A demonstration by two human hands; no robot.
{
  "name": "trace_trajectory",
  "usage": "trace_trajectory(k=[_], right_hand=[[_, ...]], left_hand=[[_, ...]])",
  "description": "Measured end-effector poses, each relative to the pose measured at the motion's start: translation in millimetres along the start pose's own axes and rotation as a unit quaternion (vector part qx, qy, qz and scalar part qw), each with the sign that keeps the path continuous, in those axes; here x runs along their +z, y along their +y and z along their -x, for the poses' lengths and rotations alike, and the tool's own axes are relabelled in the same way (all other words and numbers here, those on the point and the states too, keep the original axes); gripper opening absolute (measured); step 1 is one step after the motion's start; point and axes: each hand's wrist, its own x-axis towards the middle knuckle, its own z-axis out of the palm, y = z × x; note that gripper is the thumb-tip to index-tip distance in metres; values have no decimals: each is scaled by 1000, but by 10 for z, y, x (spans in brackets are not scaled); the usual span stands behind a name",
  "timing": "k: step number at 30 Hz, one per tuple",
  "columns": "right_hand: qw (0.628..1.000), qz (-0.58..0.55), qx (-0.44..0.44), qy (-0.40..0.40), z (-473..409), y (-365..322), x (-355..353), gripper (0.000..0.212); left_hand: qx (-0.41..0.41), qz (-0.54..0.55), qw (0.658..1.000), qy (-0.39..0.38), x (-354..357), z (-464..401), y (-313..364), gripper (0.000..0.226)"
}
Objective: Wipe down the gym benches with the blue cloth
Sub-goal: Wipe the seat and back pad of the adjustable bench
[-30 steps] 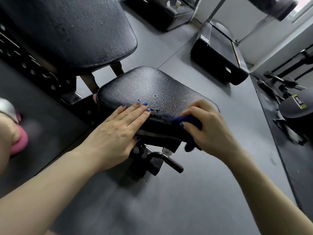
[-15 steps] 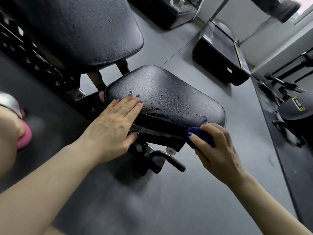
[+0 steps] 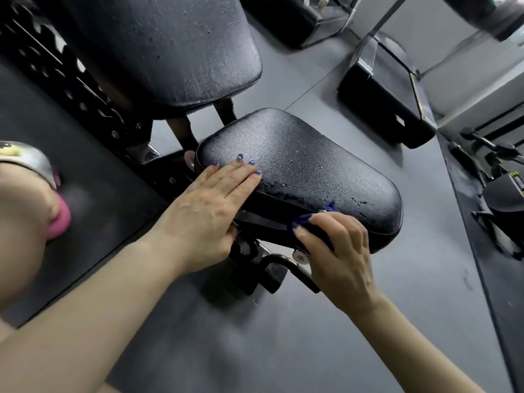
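Observation:
A worn black seat pad (image 3: pixel 306 163) of a gym bench fills the middle, with its black back pad (image 3: pixel 170 49) raised behind it at the upper left. My left hand (image 3: pixel 209 205) rests flat on the seat's near left edge, fingers straight. My right hand (image 3: pixel 337 253) grips the bunched blue cloth (image 3: pixel 309 225) and presses it against the seat's near side edge. Most of the cloth is hidden under my fingers. Cracks and scuffs show along the seat's near rim.
A black adjustment handle (image 3: pixel 286 268) and frame sit under the seat. A perforated black rack upright (image 3: pixel 65 89) runs along the left. A treadmill (image 3: pixel 388 109) stands at the back right, more black equipment (image 3: pixel 499 194) at the far right. Grey floor (image 3: pixel 255 341) lies below.
My right hand with the cloth slid from the seat's near top edge out to the right corner, then back left along the side edge. My left hand stayed flat on the seat.

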Motion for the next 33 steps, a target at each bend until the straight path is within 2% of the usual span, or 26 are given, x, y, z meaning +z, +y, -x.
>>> trace_trajectory(k=[5,9,13,18,22,26,33], right_hand=[[978,-118,165,-47,-517,-200,23,18],[961,-150,202,-111,-629,-70,-91,20],[947,-154,246,-140,-686,70,-208,18],[956,-152,201,-150,-1068,-172,222,14],[956,-159,187,-163,-808,11,-36,17],[953,-137,216,-160,-732,78,-102,20],[971,-136,159,-116,-877,-144,182,20]], left_hand=[[-3,9,1000,18,27,5,22,83],[-15,6,1000,18,21,32,13,86],[-21,12,1000,12,-7,17,-53,85],[-25,23,999,13,-9,44,-46,86],[-12,31,999,2,-58,51,-104,85],[3,39,998,-40,-157,11,-162,82],[61,-12,990,-125,-550,-115,-296,73]])
